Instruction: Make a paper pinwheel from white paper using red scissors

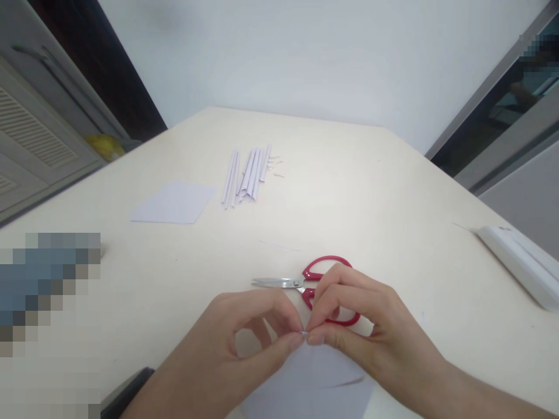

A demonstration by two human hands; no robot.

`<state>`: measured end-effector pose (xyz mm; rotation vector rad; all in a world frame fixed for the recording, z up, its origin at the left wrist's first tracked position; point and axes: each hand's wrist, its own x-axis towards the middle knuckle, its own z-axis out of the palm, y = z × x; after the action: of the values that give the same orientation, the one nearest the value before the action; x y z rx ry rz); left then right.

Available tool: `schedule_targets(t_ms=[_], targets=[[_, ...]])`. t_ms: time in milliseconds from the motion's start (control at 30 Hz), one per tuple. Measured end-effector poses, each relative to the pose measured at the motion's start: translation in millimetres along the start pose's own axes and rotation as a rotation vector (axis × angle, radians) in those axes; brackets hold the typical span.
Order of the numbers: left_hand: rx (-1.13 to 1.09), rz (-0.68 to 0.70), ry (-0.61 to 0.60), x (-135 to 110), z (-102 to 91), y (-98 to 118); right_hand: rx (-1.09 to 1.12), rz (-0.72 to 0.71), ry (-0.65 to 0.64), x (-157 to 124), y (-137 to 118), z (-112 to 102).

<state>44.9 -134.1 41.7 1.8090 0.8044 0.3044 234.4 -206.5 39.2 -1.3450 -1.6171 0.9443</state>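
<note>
On the head view: left hand (218,343) and right hand (379,314) both have thumb and index pinched, fingertips almost meeting, on a small white bit that looks like the top edge of the white paper sheet (301,390). Sheet is below the 2 hands, at the near side of the tabletop (419,192).

Risks I see:
1. Uneven pull between the 2 pinches could tear or crease the sheet. Grip area is tiny, so a slip is possible too.
2. Red-handled scissors (279,283) lie just beyond the fingertips, handles partly behind the right hand. Can't tell if they touch. A forward push could knock them or catch the blades.
3. Rolled paper tubes (251,174) sit loose farther back; a bump could scatter them.

Thin dark streak on the sheet: can't tell if slit or shadow.
</note>
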Motion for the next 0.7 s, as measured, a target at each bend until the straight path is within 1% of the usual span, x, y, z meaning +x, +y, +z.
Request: schedule_targets(t_ms=[200,300,400,533,700], targets=[[0.002,0.010,0.008,-0.2,0.0,-0.7,-0.002,0.008,0.007,0.7,0.3,1.3],[0.021,0.035,0.015,-0.3,-0.2,1.9,-0.008,0.014,0.002,0.7,-0.8,1.8],[0.038,0.022,0.020,-0.9,0.3,4.9,-0.027,0.023,-0.005,-0.7,-2.1,2.5],[0.038,0.017,0.025,-1.7,1.0,7.3,-0.065,-0.020,-0.008,-3.0,-2.2,2.7],[0.055,0.027,0.039,-2.3,1.0,7.6,-0.080,-0.056,-0.053,-2.5,0.9,2.2]])
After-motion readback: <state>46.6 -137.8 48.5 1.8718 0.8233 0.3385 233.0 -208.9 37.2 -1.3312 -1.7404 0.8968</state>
